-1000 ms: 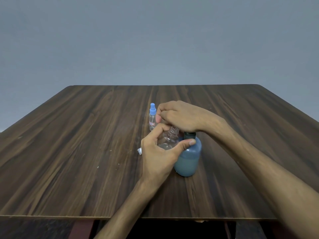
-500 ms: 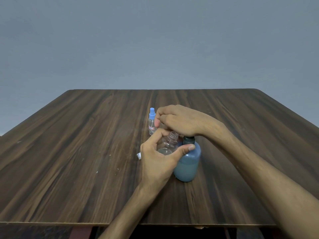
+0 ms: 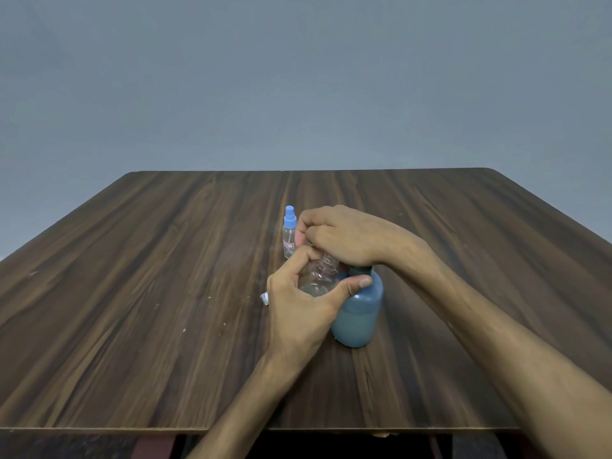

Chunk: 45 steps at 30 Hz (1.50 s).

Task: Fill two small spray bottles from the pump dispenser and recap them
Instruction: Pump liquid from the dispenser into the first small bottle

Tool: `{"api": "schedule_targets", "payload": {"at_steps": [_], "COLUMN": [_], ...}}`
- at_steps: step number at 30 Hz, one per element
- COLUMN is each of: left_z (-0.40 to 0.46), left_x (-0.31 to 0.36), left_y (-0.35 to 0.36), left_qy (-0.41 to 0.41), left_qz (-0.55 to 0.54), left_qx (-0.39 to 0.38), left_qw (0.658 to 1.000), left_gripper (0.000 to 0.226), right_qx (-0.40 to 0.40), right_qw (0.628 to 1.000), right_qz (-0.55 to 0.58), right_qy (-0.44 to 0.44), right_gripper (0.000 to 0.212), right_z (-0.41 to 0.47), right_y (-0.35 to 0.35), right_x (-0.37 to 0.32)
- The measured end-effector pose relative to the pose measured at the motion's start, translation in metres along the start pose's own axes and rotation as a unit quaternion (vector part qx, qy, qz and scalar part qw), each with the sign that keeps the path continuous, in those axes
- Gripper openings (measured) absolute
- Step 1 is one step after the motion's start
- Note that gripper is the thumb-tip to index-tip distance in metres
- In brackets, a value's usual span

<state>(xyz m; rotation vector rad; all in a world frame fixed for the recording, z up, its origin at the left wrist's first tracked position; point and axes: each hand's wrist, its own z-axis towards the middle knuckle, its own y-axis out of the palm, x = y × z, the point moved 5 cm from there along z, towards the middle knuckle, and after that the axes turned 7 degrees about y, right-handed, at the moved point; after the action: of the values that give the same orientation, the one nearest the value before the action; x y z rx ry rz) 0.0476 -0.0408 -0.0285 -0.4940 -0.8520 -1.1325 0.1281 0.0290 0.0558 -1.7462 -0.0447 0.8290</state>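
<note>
We start with the worktop, a dark wood-grain surface that carries all the items. Compared with the view half a second earlier, the arrangement on it is almost unchanged; only the camera framing has shifted slightly.

The pump dispenser, a blue bottle about half full of pale liquid, stands at the centre of the worktop. Our right hand remains curled over its top, hiding the pump head; its grip appears closed on the pump, though the contact itself is hidden.

Our left hand holds the clear open bottle just left of the dispenser, the thumb and fingers wrapped round its body. Its threaded neck is uncapped and sits under the right hand, where the spout presumably is. Over the last second the neck has stayed there, so we judge that pumping is in progress. Little liquid shows inside, so filling looks far from done.

The second spray bottle stands capped in blue just behind the hands, not yet handled. It carries a small red-and-white label; the writing is too small to read.

A small white part, possibly the removed cap, lies on the worktop beside the left hand.
</note>
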Motion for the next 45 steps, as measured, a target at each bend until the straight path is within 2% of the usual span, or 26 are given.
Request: {"api": "schedule_targets", "payload": {"at_steps": [26, 34, 39, 42, 45], "left_z": [-0.001, -0.002, -0.001, -0.001, -0.002], "left_x": [-0.001, -0.002, -0.002, -0.002, -0.003], "left_y": [-0.001, -0.002, -0.001, -0.001, -0.001], "left_qy": [0.011, 0.006, -0.001, -0.004, -0.006], "left_qz": [0.008, 0.02, 0.01, 0.002, 0.002], "left_qx": [-0.001, -0.009, -0.009, -0.006, -0.005], "left_qw": [1.0, 1.0, 1.0, 1.0, 1.0], "left_gripper": [0.034, 0.033, 0.033, 0.035, 0.039], "right_qx": [-0.007, -0.106, -0.114, -0.104, -0.092], "right_qw": [1.0, 0.994, 0.993, 0.992, 0.993], "right_qz": [0.003, 0.028, 0.003, -0.07, -0.067], "right_qy": [-0.007, 0.013, 0.035, 0.015, 0.035], "right_gripper": [0.035, 0.045, 0.046, 0.041, 0.025], "right_z": [0.003, 0.008, 0.015, 0.014, 0.015], "right_y": [-0.003, -0.006, 0.001, 0.007, 0.012], "right_x": [-0.002, -0.005, -0.005, -0.009, -0.004]}}
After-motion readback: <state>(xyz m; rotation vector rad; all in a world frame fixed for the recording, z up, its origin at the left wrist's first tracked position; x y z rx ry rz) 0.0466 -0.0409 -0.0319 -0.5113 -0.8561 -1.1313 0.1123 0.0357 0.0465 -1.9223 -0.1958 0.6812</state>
